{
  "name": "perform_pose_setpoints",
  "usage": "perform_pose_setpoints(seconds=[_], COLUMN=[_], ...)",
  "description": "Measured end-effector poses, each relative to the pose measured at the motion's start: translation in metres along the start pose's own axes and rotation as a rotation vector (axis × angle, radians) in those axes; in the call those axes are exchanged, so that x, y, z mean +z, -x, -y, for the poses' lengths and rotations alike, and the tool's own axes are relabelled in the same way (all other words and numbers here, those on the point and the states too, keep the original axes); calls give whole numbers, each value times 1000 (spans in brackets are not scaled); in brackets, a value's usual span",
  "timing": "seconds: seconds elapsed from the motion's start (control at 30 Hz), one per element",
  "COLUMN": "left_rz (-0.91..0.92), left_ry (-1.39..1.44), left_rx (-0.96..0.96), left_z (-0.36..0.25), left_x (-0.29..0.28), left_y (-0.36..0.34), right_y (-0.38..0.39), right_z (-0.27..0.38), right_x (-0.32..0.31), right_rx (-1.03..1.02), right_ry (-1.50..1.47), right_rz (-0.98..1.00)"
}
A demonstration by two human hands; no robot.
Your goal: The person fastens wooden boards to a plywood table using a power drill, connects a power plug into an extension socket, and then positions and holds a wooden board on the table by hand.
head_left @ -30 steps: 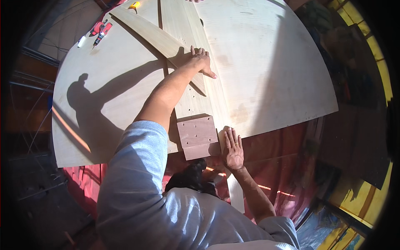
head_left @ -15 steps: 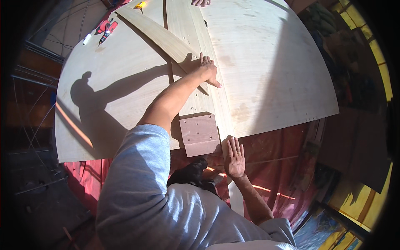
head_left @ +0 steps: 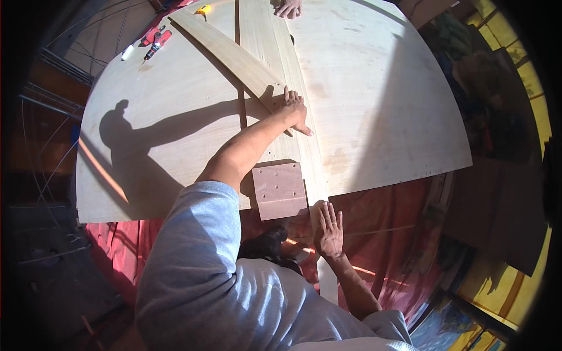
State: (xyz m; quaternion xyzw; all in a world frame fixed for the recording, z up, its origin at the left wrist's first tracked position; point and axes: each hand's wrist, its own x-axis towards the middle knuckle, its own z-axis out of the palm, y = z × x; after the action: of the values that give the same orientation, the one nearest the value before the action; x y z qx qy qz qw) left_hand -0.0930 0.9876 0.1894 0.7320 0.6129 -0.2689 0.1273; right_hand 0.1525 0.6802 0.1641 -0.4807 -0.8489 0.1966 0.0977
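Note:
A long, narrow pale wooden strip (head_left: 314, 175) runs from the far side of a large plywood panel (head_left: 140, 88) toward me and past its near edge. My left hand (head_left: 296, 114) lies on it with fingers spread, just beside the tip of a tapered board (head_left: 225, 57). Nearer to me, at the panel's near edge, my right hand (head_left: 331, 235) rests flat on the strip with its fingers stretched out. To the left of the strip sits a reddish-brown wood block (head_left: 277, 190) with several holes; its near end overhangs the edge. Under the strip's left side lies a wider board (head_left: 256, 35).
Another person's hand (head_left: 287, 8) touches the boards at the far end. A red and black drill (head_left: 157, 45) lies at the far left, and a yellow tool (head_left: 203, 10) near the top. Red sheeting (head_left: 374, 228) hangs below the panel's near edge.
Both my hands have shifted slightly toward me along the strip, staying flat. More of the other person's hand shows at the far end. The view has moved a little.

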Motion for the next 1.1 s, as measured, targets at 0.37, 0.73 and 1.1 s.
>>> perform_pose_setpoints(seconds=[0.37, 0.73, 1.1], left_rz=[-16, -22, -25], left_ry=[-1, 30, 27], left_rx=[16, 37, 39], left_z=[-6, -16, -18], left_x=[0, 1, 3], left_y=[0, 19, 27], right_y=[-138, -112, -100], right_z=[-19, -17, -15], right_x=[10, 5, 0], right_rx=[31, 18, -3], right_ry=[-22, 52, 17], right_rz=[-145, -123, -109])
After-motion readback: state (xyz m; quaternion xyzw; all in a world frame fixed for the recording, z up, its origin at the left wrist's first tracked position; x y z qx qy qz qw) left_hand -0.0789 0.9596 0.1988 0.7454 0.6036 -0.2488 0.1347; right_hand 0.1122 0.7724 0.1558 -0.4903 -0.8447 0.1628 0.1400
